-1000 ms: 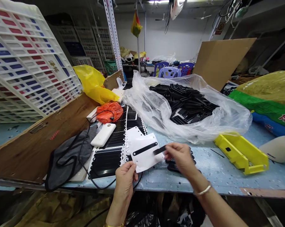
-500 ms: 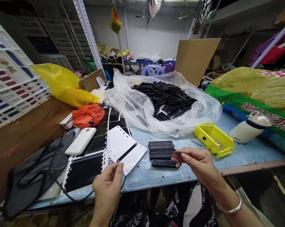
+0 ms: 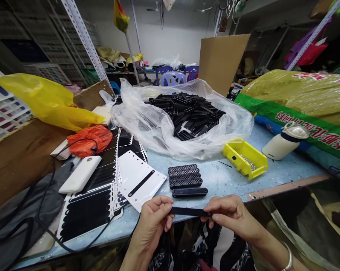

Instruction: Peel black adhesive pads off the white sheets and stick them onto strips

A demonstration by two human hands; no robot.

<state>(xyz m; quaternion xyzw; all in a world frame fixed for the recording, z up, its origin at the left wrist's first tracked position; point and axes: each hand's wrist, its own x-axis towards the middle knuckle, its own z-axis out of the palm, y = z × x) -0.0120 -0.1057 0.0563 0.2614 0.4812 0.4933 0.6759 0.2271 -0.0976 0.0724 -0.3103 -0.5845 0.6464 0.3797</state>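
Note:
A narrow, flat black strip [image 3: 188, 211] spans the gap between my two hands, level above the table's front edge. My left hand [image 3: 154, 218] pinches its left end, and the fingertips of my right hand [image 3: 229, 215] close on its right end. Just beyond it on the table lies a smooth black bar [image 3: 190, 192]. Behind that bar, several black bars with a perforated pattern [image 3: 185, 176] sit side by side. To the left, a white backing sheet [image 3: 147, 177] carries a single black strip and rests partly over sheets of black strips [image 3: 87, 210].
A clear plastic bag [image 3: 158, 141] full of black pieces [image 3: 192, 113] stands at the back. On the right are a yellow bin [image 3: 243, 160] of small metal parts, a white bottle [image 3: 282, 145] and a large sack [image 3: 296, 94]. A white power bank [image 3: 81, 174] and its cable lie left.
My hands have come together at the table's front edge, the right one drawing back from the black bars. The black strip now shows between them. The view has shifted right.

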